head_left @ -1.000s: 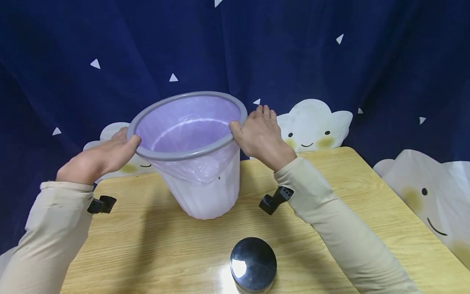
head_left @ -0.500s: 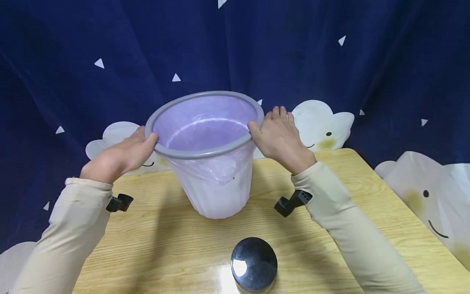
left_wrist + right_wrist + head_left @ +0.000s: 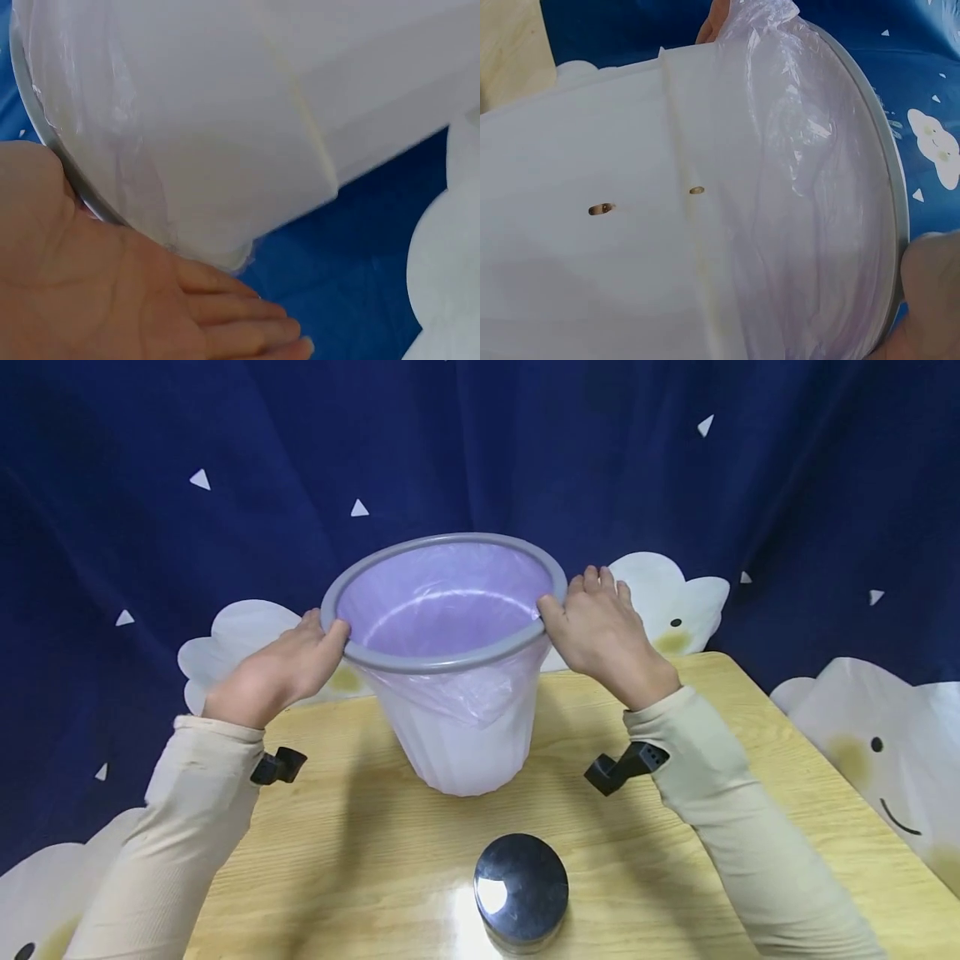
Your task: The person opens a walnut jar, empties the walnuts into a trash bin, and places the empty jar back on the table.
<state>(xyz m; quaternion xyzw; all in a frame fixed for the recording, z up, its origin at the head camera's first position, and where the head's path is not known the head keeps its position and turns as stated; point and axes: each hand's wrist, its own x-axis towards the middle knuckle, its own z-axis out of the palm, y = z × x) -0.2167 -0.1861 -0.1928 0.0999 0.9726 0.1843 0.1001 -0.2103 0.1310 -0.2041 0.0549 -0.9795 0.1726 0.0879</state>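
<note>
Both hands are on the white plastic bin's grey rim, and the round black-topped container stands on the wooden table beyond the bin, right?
Not beyond it: the head view shows the round black-topped container on the near side of the white plastic bin. The rest holds: it stands on the wooden table, and the left hand and right hand are on the grey rim.

no text, label, brand or number can be read on the white bin point(image 3: 465, 747), its gray rim point(image 3: 450, 665), the shiny black lid point(image 3: 521, 889) or the black wrist mounts point(image 3: 626, 767). the printing plain to see on the navy curtain point(image 3: 570, 460) is pictorial: white triangles point(image 3: 360, 508) and clouds point(image 3: 840, 710) with smiling faces. in the right wrist view, a small pale mark point(image 3: 892, 125) just beside the rim is too blurred to tell whether it is lettering.
</note>
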